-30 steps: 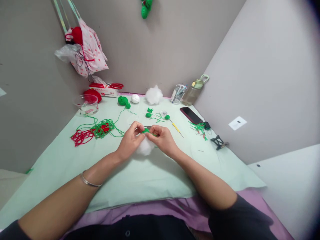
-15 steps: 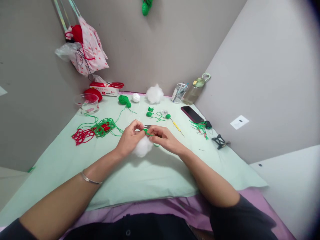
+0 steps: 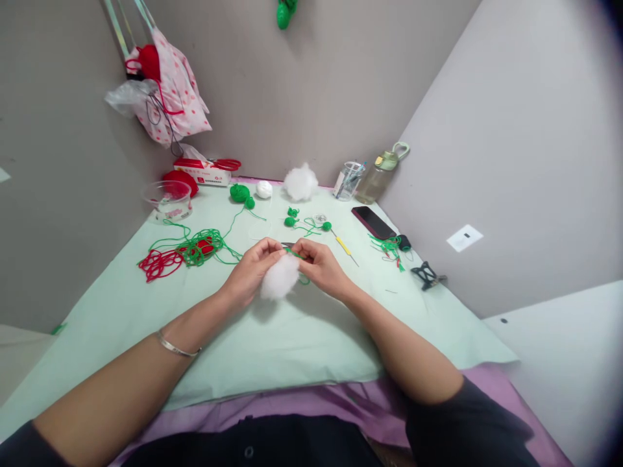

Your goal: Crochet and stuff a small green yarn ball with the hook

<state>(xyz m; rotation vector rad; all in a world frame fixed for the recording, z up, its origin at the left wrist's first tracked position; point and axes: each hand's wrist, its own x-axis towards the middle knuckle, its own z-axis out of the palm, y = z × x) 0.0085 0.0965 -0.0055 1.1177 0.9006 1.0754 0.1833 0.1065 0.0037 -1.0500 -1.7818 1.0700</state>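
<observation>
My left hand (image 3: 250, 269) is closed, its thumb pressing the top of a tuft of white fluffy stuffing (image 3: 279, 280) that hangs below the fingers. Close against it, my right hand (image 3: 318, 263) pinches a small green yarn piece (image 3: 293, 253), mostly hidden between the fingertips. A green strand dangles under the right fingers. Just beyond the fingertips shows the dark tip of a pair of scissors (image 3: 289, 244). Farther right lies a yellow-handled crochet hook (image 3: 343, 245), near small green crocheted balls (image 3: 326, 226).
Tangled red yarn (image 3: 160, 264) and green yarn (image 3: 207, 245) lie left of my hands. Behind stand a clear tub (image 3: 168, 206), a tissue box (image 3: 204, 174), more stuffing (image 3: 300, 183), a pen cup (image 3: 348, 181) and a bottle (image 3: 378, 178). A phone (image 3: 373, 222) lies right.
The left thumb now lies over the top of the stuffing, which sits slightly higher and more in view. My right fingers have drawn closer together around the green piece.
</observation>
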